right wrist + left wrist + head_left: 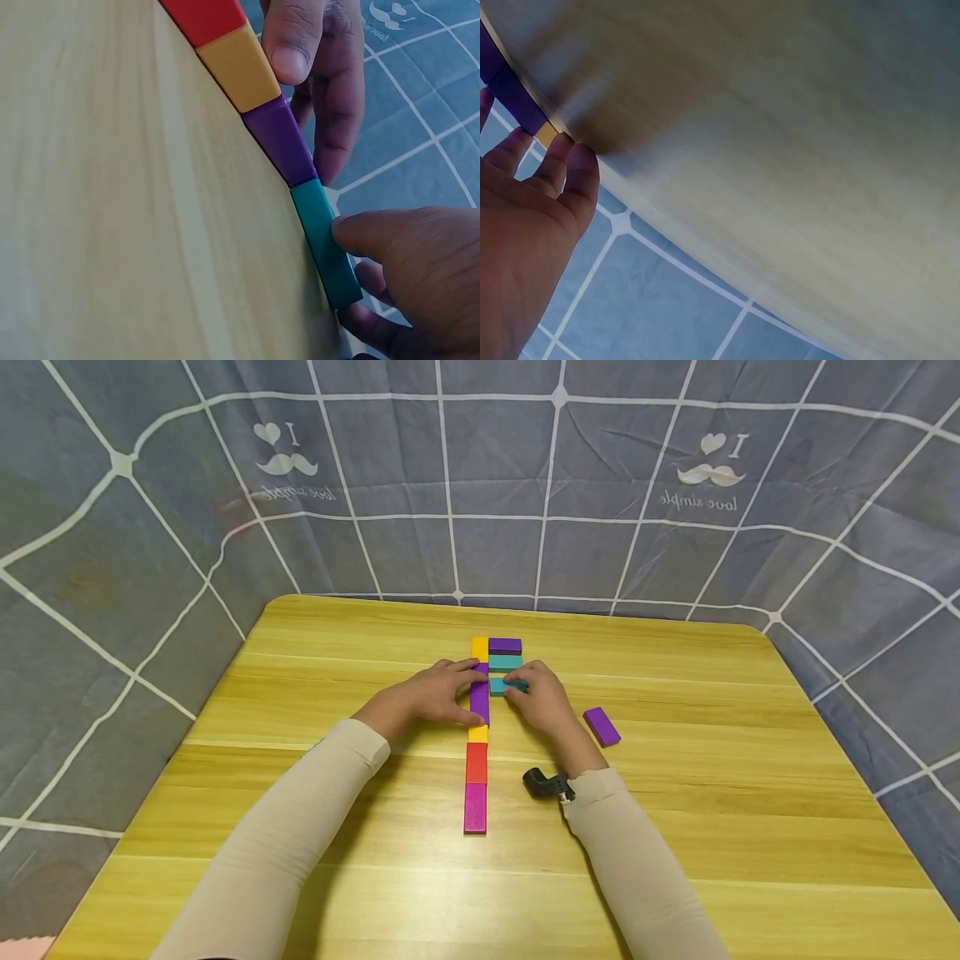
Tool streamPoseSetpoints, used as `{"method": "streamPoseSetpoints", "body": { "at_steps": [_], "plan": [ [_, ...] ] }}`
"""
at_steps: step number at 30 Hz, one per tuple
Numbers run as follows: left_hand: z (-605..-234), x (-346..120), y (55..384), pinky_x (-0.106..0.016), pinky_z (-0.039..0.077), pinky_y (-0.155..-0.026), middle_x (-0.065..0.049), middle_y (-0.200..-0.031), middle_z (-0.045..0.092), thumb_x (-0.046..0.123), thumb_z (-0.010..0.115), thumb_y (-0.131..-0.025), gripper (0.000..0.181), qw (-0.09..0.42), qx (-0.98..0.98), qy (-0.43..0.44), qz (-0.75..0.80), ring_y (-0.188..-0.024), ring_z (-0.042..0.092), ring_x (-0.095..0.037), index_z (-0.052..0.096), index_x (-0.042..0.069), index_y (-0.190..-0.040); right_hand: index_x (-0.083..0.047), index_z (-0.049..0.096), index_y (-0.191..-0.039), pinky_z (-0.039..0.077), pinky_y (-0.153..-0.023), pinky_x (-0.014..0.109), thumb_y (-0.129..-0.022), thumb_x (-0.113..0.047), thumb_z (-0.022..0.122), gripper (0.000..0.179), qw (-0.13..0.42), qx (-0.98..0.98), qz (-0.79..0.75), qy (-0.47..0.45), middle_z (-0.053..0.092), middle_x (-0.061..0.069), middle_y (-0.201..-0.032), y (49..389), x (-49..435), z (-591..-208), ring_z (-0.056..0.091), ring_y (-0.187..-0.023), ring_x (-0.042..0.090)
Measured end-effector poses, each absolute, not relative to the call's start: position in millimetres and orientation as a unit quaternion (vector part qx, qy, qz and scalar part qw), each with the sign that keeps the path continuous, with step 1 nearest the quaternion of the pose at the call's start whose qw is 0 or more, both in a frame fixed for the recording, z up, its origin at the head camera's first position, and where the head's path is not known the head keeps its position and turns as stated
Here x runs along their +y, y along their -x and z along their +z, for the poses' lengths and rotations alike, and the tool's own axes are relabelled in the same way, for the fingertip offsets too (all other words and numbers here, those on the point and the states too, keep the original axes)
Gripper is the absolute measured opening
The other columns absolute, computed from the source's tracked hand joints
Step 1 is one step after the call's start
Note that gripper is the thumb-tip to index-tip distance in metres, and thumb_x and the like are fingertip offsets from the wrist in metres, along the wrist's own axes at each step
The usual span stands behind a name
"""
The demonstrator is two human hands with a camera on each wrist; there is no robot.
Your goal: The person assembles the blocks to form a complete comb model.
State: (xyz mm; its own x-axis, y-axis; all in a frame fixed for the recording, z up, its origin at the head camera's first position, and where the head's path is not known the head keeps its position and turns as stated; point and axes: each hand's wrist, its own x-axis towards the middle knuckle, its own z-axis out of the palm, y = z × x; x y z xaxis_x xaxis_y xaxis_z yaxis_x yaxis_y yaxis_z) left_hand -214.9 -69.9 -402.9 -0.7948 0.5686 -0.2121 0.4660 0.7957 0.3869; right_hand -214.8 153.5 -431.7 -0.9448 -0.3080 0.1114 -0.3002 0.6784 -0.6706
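Observation:
A straight column of flat coloured blocks runs away from me: a magenta block (475,810), a red block (476,763), a yellow block (238,67), purple blocks (479,708) and another yellow block (480,648). My left hand (438,693) rests its spread thumb and fingertips along the column's left side, by the purple blocks. My right hand (543,697) pinches a teal block (324,244) between thumb and fingers, its end right at the column's purple side. Beyond it, a second teal block (506,663) and a dark purple block (505,646) stick out rightward from the column.
A loose purple block (602,727) lies at an angle to the right of my right hand. A black wrist device (546,783) sits at my right cuff. The wooden table (360,877) reaches back to a grey checked cloth (495,468).

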Motion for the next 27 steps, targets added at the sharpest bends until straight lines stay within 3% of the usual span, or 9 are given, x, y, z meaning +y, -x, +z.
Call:
{"method": "streamPoseSetpoints", "body": {
  "at_steps": [27],
  "plan": [
    [-404.2, -67.7, 219.9, -0.051, 0.028, -0.115, -0.006, -0.164, 0.021, 0.061, 0.07, -0.082, 0.085, 0.151, 0.937, -0.272, 0.158, -0.145, 0.024, -0.036, 0.041, 0.023, -0.153, -0.005, 0.073, -0.11, 0.044, -0.093, 0.045, -0.095, -0.014, 0.066, 0.019, -0.012, 0.922, -0.353, 0.159, 0.056, 0.012, -0.109, 223.6, 150.1, -432.0, 0.055, -0.103, 0.031]
  ]
}}
